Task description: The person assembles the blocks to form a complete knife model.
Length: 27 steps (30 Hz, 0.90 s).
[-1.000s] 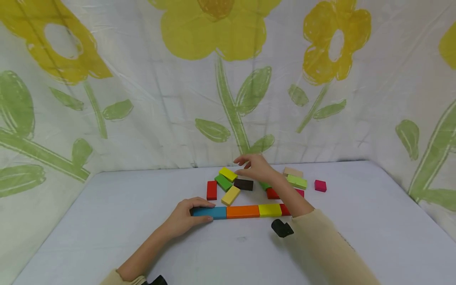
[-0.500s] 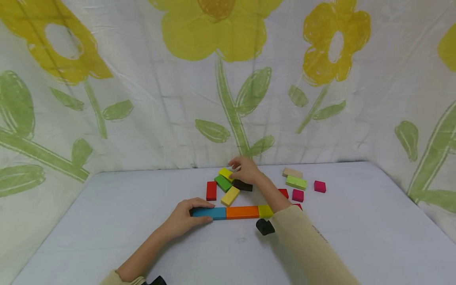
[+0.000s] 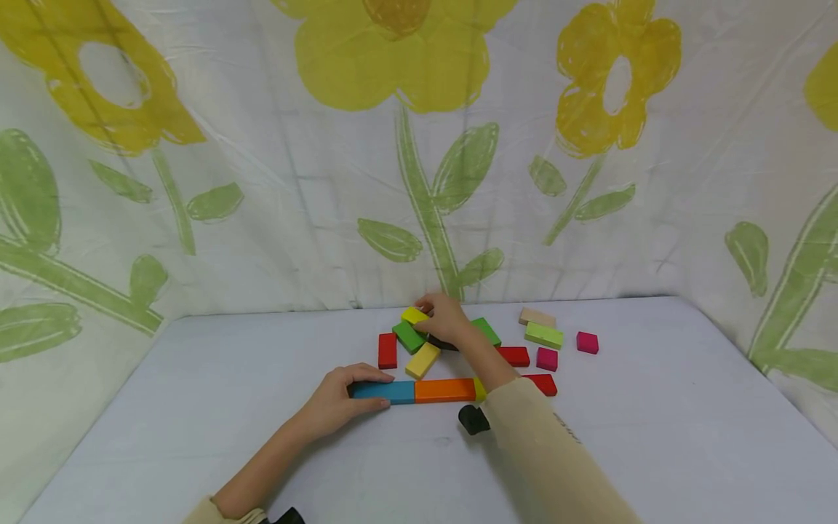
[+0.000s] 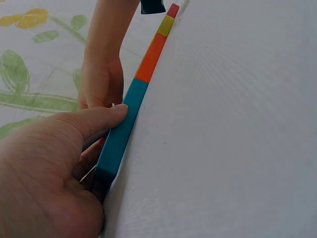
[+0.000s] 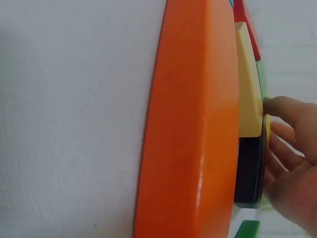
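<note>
A row of wooden blocks runs across the white table, starting with a blue block, then an orange block and a yellow-green block. My left hand grips the blue block's left end, thumb on the near side and fingers on the far side. Beyond the row, the thumb and fingers of my right hand straddle the right end of a bright yellow block and pinch it. Just under this hand lies a black block, partly hidden in the head view.
Around the right hand lie a green block, a pale yellow block and a red block. Farther right are a lime block, a beige block and magenta cubes. A flowered cloth hangs behind the table.
My right hand has moved left and down from above the black block to the bright yellow block, its fingers closing around that block's end. The left hand stays on the blue block.
</note>
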Available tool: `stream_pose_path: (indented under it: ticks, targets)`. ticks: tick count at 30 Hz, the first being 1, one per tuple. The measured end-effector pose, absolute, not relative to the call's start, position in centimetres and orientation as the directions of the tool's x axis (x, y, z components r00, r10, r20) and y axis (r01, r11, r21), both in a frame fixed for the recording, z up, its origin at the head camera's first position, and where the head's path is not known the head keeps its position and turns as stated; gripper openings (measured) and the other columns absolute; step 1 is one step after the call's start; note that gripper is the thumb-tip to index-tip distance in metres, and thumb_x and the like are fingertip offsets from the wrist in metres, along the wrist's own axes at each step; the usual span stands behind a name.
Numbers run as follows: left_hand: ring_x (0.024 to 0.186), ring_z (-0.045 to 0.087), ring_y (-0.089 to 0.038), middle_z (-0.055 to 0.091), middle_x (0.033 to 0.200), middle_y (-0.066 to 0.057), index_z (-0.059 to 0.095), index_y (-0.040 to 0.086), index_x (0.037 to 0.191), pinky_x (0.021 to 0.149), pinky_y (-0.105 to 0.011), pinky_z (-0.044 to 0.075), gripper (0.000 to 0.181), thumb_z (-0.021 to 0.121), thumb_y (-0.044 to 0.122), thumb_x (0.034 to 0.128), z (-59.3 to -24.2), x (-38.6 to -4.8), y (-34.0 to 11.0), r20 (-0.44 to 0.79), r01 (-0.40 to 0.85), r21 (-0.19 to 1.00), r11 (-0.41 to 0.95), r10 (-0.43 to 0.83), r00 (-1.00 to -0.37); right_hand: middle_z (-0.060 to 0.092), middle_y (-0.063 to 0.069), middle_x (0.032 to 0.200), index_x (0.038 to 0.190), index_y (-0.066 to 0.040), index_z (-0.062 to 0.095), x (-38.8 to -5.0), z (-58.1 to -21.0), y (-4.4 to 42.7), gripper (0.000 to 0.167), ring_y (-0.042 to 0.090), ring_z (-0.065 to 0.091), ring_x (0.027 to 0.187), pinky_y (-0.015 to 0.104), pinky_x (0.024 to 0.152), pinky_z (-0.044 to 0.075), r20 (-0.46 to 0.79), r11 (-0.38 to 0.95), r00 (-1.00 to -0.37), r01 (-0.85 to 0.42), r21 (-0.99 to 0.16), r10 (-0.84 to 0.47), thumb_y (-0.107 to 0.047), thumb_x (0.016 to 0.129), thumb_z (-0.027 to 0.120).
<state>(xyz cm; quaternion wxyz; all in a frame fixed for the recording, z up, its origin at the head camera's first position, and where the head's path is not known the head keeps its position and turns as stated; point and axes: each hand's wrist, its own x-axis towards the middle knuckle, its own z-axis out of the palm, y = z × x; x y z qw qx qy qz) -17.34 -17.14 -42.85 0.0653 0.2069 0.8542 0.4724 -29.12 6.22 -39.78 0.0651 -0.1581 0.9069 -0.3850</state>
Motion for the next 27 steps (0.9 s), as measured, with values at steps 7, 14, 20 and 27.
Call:
stream_pose_path:
  ticks: [7, 14, 20, 27]
  targets:
    - [0.123, 0.060, -0.032, 0.073, 0.128, -0.008, 0.078, 0.011, 0.123, 0.108, -0.046, 0.048, 0.031, 0.081, 0.021, 0.0942, -42.8, -17.4, -17.1, 0.080, 0.290, 0.832, 0.472, 0.416, -0.906, 0.069, 0.019, 0.128, 0.132, 0.005, 0.068, -29.1, -39.8, 6.2, 0.038, 0.034, 0.064, 0.116, 0.042, 0.103, 0.054, -0.003, 0.647, -0.950, -0.211, -0.733, -0.313, -0.009, 0.097, 0.073]
    - [0.124, 0.059, -0.033, 0.073, 0.129, -0.009, 0.078, 0.011, 0.123, 0.108, -0.050, 0.047, 0.030, 0.080, 0.021, 0.0947, -42.8, -17.4, -17.2, 0.064, 0.272, 0.839, 0.471, 0.411, -0.909, 0.069, 0.021, 0.129, 0.131, 0.006, 0.068, -29.2, -39.1, 6.5, 0.039, 0.035, 0.065, 0.115, 0.042, 0.101, 0.055, 0.011, 0.623, -0.942, -0.230, -0.748, -0.334, -0.008, 0.095, 0.072]
    - [0.124, 0.059, -0.033, 0.072, 0.130, -0.009, 0.078, 0.011, 0.123, 0.108, -0.050, 0.047, 0.030, 0.080, 0.021, 0.0948, -42.8, -17.4, -17.2, 0.059, 0.266, 0.843, 0.467, 0.411, -0.910, 0.069, 0.022, 0.128, 0.131, 0.007, 0.068, -29.2, -38.4, 7.0, 0.038, 0.035, 0.065, 0.114, 0.041, 0.100, 0.056, 0.050, 0.625, -0.928, -0.288, -0.726, -0.369, -0.007, 0.095, 0.073]
    - [0.125, 0.058, -0.034, 0.072, 0.131, -0.010, 0.078, 0.011, 0.124, 0.108, -0.050, 0.047, 0.031, 0.079, 0.021, 0.0956, -42.7, -17.4, -17.2, 0.061, 0.272, 0.842, 0.466, 0.420, -0.906, 0.070, 0.019, 0.127, 0.131, 0.004, 0.069, -28.8, -37.8, 8.0, 0.038, 0.033, 0.065, 0.112, 0.040, 0.098, 0.056, 0.049, 0.645, -0.920, -0.310, -0.699, -0.389, -0.009, 0.096, 0.074]
